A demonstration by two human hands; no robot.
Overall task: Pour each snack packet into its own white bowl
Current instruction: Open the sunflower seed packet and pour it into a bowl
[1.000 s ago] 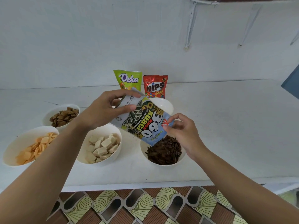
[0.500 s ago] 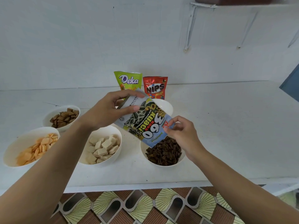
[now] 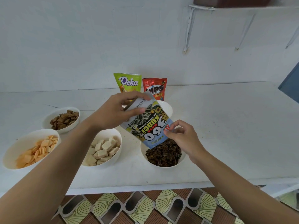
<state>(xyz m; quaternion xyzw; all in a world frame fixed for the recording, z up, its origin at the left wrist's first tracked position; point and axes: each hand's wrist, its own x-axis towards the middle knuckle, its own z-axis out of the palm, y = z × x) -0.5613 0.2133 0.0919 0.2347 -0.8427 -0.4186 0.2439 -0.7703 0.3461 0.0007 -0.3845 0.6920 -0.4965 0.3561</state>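
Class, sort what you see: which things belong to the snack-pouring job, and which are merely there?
Job: sunflower seed packet, held by left hand and right hand; seed bowl; Deka packet; Nips packet; empty bowl; three filled bowls.
Merely there: shelf brackets; patterned floor.

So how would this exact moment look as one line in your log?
step: pouring seeds | left hand: holds sunflower seed packet upside down | right hand: pinches its lower corner | seed bowl: filled | Deka packet, Nips packet: standing
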